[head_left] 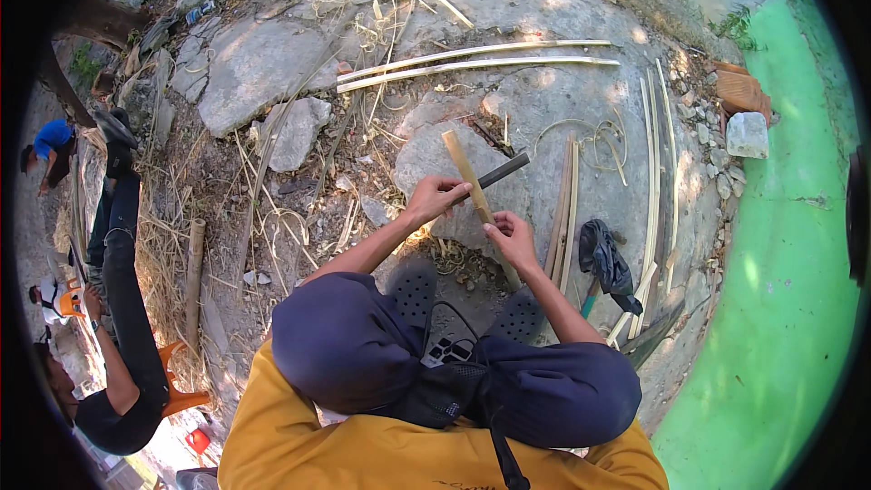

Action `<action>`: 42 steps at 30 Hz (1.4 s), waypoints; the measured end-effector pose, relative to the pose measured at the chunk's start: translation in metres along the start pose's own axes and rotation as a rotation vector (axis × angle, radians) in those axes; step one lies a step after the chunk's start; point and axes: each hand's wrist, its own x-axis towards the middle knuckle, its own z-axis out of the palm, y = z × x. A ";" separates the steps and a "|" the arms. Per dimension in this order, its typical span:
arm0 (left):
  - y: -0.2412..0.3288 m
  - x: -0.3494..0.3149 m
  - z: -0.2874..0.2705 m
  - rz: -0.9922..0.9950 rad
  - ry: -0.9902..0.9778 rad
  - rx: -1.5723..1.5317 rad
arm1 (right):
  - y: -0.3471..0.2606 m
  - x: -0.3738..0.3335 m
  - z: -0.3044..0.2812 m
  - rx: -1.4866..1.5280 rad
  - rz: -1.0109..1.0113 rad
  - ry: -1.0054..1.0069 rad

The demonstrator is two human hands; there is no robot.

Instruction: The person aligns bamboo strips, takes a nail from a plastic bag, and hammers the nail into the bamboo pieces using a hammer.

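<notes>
Between my knees and a flat stone (422, 163), I hold a split bamboo strip (463, 161) at a slant. My left hand (437, 199) is closed at the strip's middle, where a dark, straight, flat bar (504, 170) crosses it. The bar sticks out to the right from behind the strip; whether my left fingers also grip it, I cannot tell. Lower down, my right hand (512, 241) pinches the same strip. The strip's bottom end reaches down between my shoes (517, 319).
Long pale bamboo strips (481, 67) lie ahead, and more strips (653, 172) lie at the right. A black plastic bag (608, 263) sits near a teal handle (591, 298). Beyond a stony edge is green water (762, 308). A person (118, 308) sits at the left.
</notes>
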 end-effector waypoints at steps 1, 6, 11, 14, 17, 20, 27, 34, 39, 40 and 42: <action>0.000 0.001 0.002 -0.011 -0.001 -0.001 | 0.006 -0.001 -0.002 0.015 -0.035 0.026; -0.011 0.006 0.006 -0.002 -0.024 0.014 | -0.010 0.005 0.002 0.011 -0.080 0.097; -0.024 0.014 -0.006 0.189 0.083 0.237 | -0.041 0.016 0.005 -0.145 -0.153 0.162; -0.023 0.020 -0.007 0.239 0.133 0.394 | -0.034 0.023 0.001 -0.190 -0.226 0.174; -0.028 0.018 -0.013 0.352 0.196 0.546 | -0.034 0.022 0.003 -0.436 -0.370 0.156; -0.027 0.005 -0.009 0.555 0.349 0.637 | -0.029 0.012 0.003 -0.492 -0.424 0.175; -0.035 -0.026 -0.034 0.339 0.157 0.869 | -0.014 -0.001 -0.006 -0.535 -0.424 0.163; -0.035 -0.013 -0.028 0.315 0.119 0.741 | -0.013 0.003 -0.012 -0.523 -0.373 0.197; -0.030 -0.013 -0.032 0.368 0.149 0.703 | -0.025 -0.001 -0.013 -0.500 -0.386 0.217; -0.030 -0.018 -0.034 0.374 0.182 0.687 | -0.027 -0.004 -0.012 -0.511 -0.438 0.247; -0.029 -0.026 -0.038 0.386 0.204 0.668 | -0.016 -0.011 -0.022 -0.483 -0.402 0.274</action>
